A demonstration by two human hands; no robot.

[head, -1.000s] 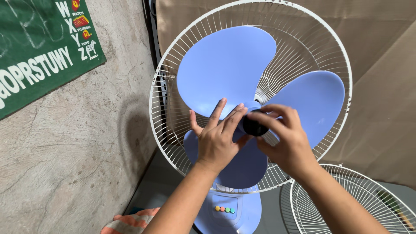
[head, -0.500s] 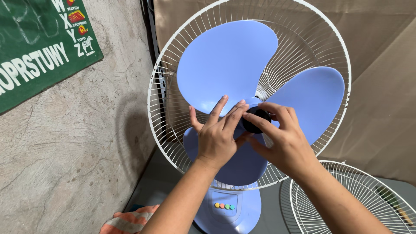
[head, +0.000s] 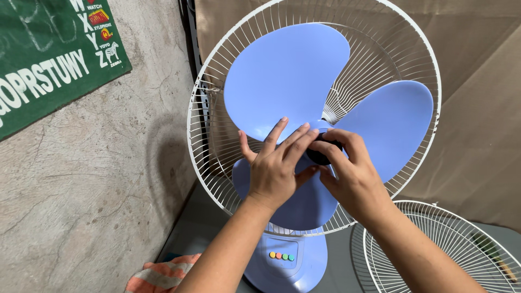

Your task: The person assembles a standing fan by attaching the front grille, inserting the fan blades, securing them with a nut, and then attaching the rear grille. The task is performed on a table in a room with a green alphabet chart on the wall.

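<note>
Pinching the black blade cap (head: 321, 153) at the fan's hub, the right hand (head: 350, 176) closes its fingers around it while the left hand (head: 277, 171) lies flat, fingers spread, on the blue fan blades (head: 287, 81). Blades sit inside the rear guard (head: 203, 125); the loose front grille (head: 434, 255) waits at five o'clock, unfitted.

Both forearms bare (no sleeves, rings or watch); left hand (head: 275, 174), right hand (head: 351, 179).

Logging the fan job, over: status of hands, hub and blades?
Left hand flat on blue blade. Right hand fingers pinch black hub cap. Front guard off, lower right. Nothing blocking.
</note>
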